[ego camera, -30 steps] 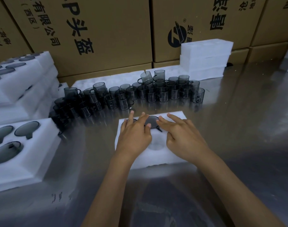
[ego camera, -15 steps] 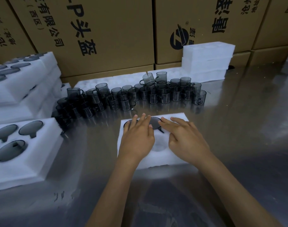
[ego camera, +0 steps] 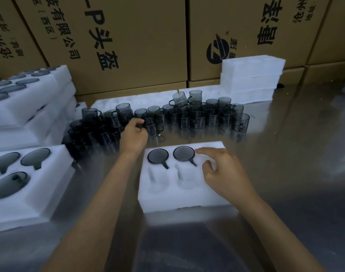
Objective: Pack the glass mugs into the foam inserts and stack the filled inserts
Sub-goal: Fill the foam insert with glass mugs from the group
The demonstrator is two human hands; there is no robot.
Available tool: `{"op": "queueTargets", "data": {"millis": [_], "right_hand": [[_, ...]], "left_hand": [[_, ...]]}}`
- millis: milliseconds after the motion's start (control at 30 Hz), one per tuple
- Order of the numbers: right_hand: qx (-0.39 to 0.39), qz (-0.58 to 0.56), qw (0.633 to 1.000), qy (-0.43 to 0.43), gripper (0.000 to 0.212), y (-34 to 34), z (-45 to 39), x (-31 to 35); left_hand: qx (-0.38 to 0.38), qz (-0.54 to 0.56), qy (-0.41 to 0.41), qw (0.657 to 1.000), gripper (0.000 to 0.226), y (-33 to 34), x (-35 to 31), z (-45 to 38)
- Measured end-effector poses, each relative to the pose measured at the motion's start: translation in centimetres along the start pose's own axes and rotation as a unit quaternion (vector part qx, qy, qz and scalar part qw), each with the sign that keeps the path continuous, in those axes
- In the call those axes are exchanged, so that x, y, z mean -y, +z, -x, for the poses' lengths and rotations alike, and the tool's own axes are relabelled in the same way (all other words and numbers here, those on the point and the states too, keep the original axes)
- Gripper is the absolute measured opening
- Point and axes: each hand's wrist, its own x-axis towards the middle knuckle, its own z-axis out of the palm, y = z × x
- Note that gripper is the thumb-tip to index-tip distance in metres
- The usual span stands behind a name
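Two smoked-glass mugs [ego camera: 170,156] sit in the far pockets of the foam insert [ego camera: 179,199], just left of the right hand [ego camera: 224,173], whose spread, relaxed fingers hover over its right side, while the left hand [ego camera: 133,137] curls its fingers about a mug [ego camera: 151,127] in the mug row [ego camera: 197,114] beyond.

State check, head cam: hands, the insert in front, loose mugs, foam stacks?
left hand: grips a loose mug in the row
right hand: open, over the insert
front insert: two far pockets filled, near pockets empty
loose mugs: mostly upright on the table, one tilted
left inserts: filled, stacked
empty inserts: stacked by the boxes
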Motion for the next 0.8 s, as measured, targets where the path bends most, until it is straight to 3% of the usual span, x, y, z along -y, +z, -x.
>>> {"op": "queueTargets", "data": {"millis": [200,367,433,633,733,800], "right_hand": [[-0.049,-0.156,0.982,0.093,0.03,-0.4,-0.8,-0.8],[-0.095,-0.348,0.922,0.139,0.027,-1.6,-1.5,-1.4],[-0.11,-0.401,0.896,0.156,0.026,-2.1,-1.7,-1.6],[-0.124,-0.458,0.856,0.207,0.028,-2.4,-1.8,-2.8],[-0.119,-0.465,0.852,0.207,0.024,-2.3,-1.9,-2.9],[-0.116,-0.449,0.866,0.189,0.023,-2.2,-1.8,-2.5]], "left_hand": [[0.134,-0.248,-0.014,0.959,0.054,2.5,0.2,-4.8],[0.106,-0.283,0.012,0.953,0.016,3.0,0.3,-5.4],[0.104,-0.297,0.022,0.949,0.011,2.8,0.0,-5.1],[0.077,-0.265,0.104,0.956,0.02,1.9,-1.5,-2.9],[0.039,-0.165,0.199,0.965,0.022,1.8,-3.1,-0.2],[0.024,-0.126,0.282,0.951,0.022,2.0,-4.0,2.2]]}}
